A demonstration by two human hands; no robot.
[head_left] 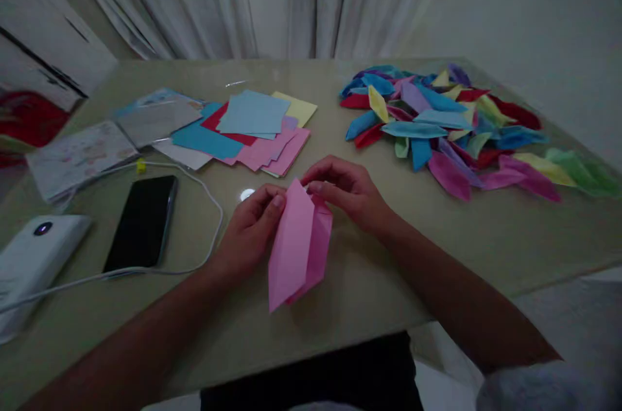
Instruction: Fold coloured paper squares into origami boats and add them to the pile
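A folded sheet of pink origami paper (294, 246) is held up between my two hands above the near part of the table. Several creased panels show, and its lower end points toward me. My left hand (255, 220) pinches the paper's upper left edge with thumb and forefinger. At the top right corner, my right hand (347, 190) has its thumb and forefinger closed on the paper. Parts of the fingertips behind the sheet are hidden. Just beyond my hands lies a spread of loose square papers (253, 114) in light blue, teal, red, pink and yellow.
Many folded paper pieces (418, 129) are heaped at the right. To the left lie a black phone (143, 223), a white power bank (41, 255), a white cable (214, 194) and flat packets (82, 155). Curtains (194, 2) hang behind the table (486, 229).
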